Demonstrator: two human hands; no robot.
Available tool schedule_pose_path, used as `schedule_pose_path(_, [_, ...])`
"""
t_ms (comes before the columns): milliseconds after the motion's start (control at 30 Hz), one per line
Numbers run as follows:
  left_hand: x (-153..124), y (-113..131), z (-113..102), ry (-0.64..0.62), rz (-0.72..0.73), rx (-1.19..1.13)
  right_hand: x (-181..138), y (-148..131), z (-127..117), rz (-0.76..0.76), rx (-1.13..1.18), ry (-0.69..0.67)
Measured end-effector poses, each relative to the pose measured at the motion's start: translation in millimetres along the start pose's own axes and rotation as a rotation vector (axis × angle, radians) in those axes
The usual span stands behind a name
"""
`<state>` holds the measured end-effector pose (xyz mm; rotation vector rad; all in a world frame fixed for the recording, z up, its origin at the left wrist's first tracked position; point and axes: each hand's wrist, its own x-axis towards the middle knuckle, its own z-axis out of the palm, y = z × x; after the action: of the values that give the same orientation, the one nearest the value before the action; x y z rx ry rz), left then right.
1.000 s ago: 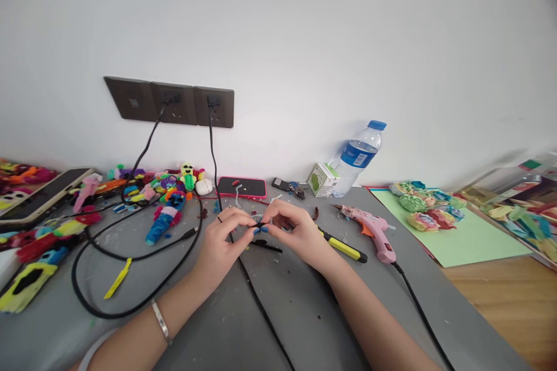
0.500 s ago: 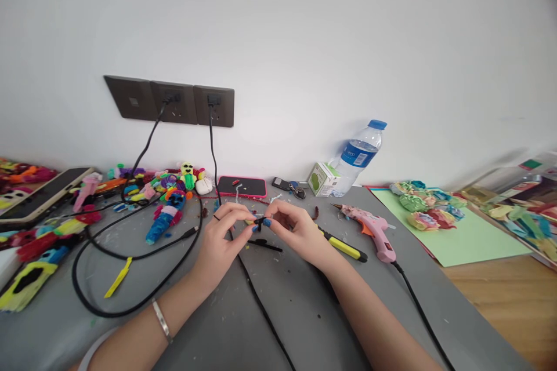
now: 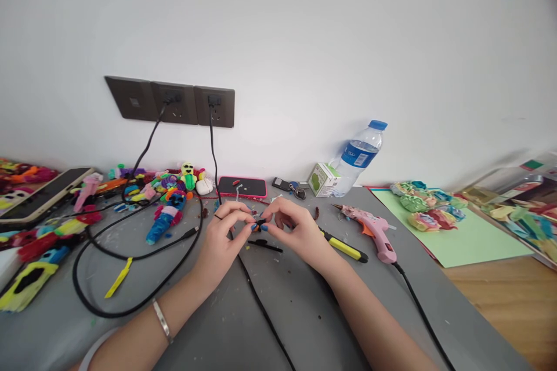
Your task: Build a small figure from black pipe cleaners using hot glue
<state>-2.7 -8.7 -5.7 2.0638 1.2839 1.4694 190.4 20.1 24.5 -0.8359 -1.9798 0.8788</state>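
Note:
Over the middle of the table, my left hand [image 3: 221,242] and my right hand [image 3: 302,235] meet at the fingertips. Both pinch a small black piece [image 3: 260,222] that looks like bent pipe cleaner; the fingers cover most of it. A speck of orange shows just under it. Below the fingertips a thin black strip [image 3: 265,245] lies on the table. A tool with a yellow and black handle [image 3: 346,246] lies beside my right wrist, partly hidden by it.
At right are a pink glue gun [image 3: 369,229] with its cord, and paper flowers [image 3: 424,206] on green paper. A water bottle [image 3: 361,153] leans against the wall by a small box [image 3: 323,179]. Fuzzy dolls [image 3: 167,217] and a looped black cable [image 3: 78,287] are at left.
My fingertips have shifted slightly on the black piece, and my right index finger is more arched. Both hands stay in nearly the same place; the table things have not moved.

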Motion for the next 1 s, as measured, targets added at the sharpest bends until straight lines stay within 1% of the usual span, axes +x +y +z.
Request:
schedule_pose_path(100, [-0.8, -0.4, 1.0, -0.001, -0.011, -0.001, -0.1, -0.2, 0.2, -0.032, -0.055, -0.024])
schedule_pose_path(300, [-1.4, 0.6, 1.1, -0.020, -0.028, -0.011, -0.5, -1.2, 1.6, -0.048, -0.121, -0.030])
schedule_pose_path(467, [-0.6, 0.3, 0.9, -0.031, -0.014, -0.020, -1.2, -1.7, 2.4, -0.045, -0.150, -0.045])
schedule_pose_path(733, [-1.2, -1.0, 1.8, -0.055, -0.031, -0.044, -3.7, -3.6, 3.0, -0.006, -0.212, -0.077])
schedule_pose_path(1000, [-1.1, 1.0, 2.4, -0.077, -0.057, -0.035, -3.8, -3.2, 4.5, -0.031, -0.224, -0.050])
